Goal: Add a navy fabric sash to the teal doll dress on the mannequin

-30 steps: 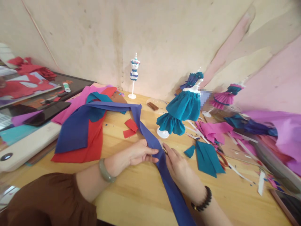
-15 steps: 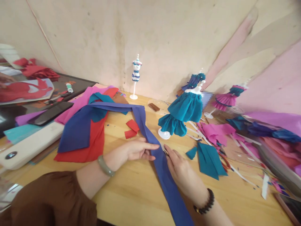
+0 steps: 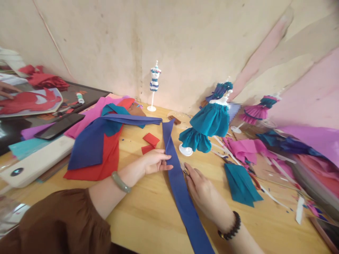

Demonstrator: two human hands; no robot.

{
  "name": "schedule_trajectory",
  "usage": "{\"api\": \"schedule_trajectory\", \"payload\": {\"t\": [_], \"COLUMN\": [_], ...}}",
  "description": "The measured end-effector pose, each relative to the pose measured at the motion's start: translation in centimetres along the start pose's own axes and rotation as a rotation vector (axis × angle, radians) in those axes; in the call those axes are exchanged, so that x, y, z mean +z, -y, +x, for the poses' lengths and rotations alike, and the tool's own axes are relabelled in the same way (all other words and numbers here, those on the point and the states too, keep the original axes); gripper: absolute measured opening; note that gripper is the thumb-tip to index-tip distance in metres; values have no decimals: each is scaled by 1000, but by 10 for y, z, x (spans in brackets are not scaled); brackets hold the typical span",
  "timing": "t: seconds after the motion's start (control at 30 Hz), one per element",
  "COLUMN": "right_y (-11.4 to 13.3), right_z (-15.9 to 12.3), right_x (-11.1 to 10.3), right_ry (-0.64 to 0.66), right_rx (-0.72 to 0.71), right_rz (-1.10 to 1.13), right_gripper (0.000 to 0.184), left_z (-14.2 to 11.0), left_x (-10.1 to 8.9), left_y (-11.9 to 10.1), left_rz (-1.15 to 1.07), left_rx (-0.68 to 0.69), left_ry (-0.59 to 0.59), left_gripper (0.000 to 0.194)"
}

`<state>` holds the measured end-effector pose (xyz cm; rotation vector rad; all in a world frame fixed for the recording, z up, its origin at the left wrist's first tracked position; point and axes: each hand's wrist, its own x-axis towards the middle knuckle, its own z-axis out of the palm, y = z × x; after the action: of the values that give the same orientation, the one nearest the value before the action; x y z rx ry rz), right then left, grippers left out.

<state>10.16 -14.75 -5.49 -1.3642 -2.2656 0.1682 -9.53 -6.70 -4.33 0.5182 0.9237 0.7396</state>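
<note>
A long blue fabric-like strip runs from the table middle down to the bottom edge, its far end slightly folded over. My left hand pinches the strip's left edge with thumb and finger. On the strip's right side, my right hand is closed round a small tool with a metallic part; most of it is hidden by the fingers, so its kind is unclear. Beyond my left hand lie red scraps. Another blue piece drapes over red and teal material, its narrow end stopping near the strip's far end.
Small mannequins stand behind: a bare one, one in a teal dress, one in pink. Teal pieces and pink scraps lie right. A white device and phone sit left. Another person's hand touches red material.
The strip's far end has come apart from the other blue piece, leaving a gap. My left hand has regripped at its edge. The teal pieces have shifted rightward.
</note>
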Motion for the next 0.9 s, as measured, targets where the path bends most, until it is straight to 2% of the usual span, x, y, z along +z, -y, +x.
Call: {"api": "schedule_trajectory", "payload": {"t": [0.17,0.5,0.9], "right_y": [2,7,5], "right_z": [1,4,1], "right_x": [-3,-9,-7], "right_ry": [3,0,-19], "right_rx": [33,32,-2], "right_rz": [-3,-103,-133], "right_gripper": [39,40,40], "left_z": [1,-3,-6], "left_x": [0,8,11], "left_y": [3,8,10], "left_rz": [-50,-111,0], "left_rx": [28,56,77], "left_ry": [74,109,28], "left_gripper": [13,14,8]}}
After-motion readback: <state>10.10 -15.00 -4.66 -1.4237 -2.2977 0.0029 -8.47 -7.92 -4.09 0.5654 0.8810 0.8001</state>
